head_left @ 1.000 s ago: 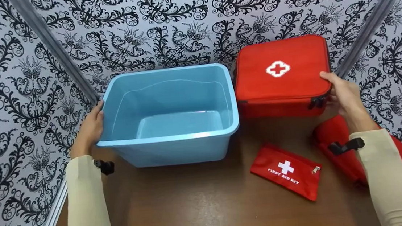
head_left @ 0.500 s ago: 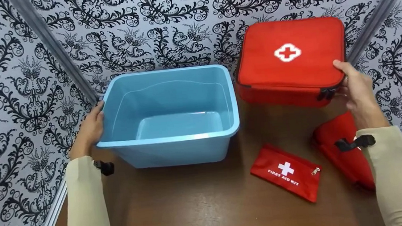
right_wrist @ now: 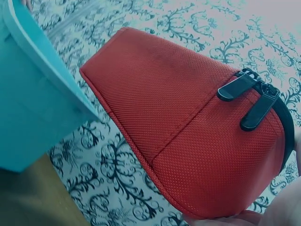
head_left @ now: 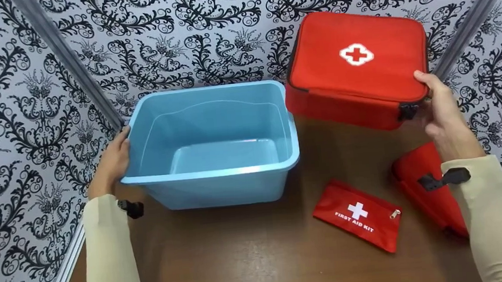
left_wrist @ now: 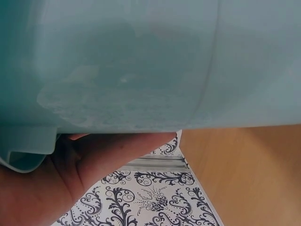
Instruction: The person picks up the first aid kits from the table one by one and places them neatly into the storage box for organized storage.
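In the head view my right hand [head_left: 446, 117] grips the right side of a red zippered first-aid bag [head_left: 362, 67] with a white cross emblem, thumb on top. The bag is raised and tilted, its left end beside and partly over the right rim of a light blue plastic tub [head_left: 231, 172]. In the right wrist view the bag [right_wrist: 183, 113] shows its end and two black zipper pulls. At the tub's left side, my left hand [head_left: 114, 160] holds the rim; some of its fingers are hidden. The tub's inside is bare.
A flat red pouch [head_left: 357, 215] marked "FIRST AID KIT" lies on the brown table [head_left: 243, 255]. Another red case [head_left: 428, 189] lies at the right, partly under my right forearm. Patterned walls [head_left: 223, 34] stand behind and at both sides.
The red first-aid bag has risen in my right hand, first up and right, then slightly left toward the tub with its left end tilting. My left hand and the tub have stayed put.
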A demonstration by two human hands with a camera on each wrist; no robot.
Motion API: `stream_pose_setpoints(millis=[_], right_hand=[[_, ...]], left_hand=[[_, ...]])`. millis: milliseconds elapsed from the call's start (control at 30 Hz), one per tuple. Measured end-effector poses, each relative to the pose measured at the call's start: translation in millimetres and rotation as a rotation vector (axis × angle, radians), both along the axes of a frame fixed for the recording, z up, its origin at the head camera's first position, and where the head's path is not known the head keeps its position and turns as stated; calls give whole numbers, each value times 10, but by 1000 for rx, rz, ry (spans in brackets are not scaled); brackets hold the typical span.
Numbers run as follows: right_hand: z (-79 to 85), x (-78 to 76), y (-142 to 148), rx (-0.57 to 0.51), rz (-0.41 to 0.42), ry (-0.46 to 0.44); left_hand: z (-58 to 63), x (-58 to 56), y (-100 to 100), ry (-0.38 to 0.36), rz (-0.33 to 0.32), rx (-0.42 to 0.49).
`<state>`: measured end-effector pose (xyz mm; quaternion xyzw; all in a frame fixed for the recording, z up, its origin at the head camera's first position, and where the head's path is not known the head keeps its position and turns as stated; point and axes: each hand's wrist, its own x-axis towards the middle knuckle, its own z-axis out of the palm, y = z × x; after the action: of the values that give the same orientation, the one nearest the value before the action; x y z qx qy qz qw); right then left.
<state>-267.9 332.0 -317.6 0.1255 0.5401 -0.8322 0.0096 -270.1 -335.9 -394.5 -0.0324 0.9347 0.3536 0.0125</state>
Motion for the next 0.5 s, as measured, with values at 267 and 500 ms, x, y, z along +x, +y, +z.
stream_pose_setpoints(millis=[267, 500], right_hand=[[10, 14, -175, -37, 130, -13], [-10, 13, -425, -3, 237, -30]], left_hand=[[-13, -2, -7, 0, 1, 6], [-2, 1, -1, 5, 1, 16]])
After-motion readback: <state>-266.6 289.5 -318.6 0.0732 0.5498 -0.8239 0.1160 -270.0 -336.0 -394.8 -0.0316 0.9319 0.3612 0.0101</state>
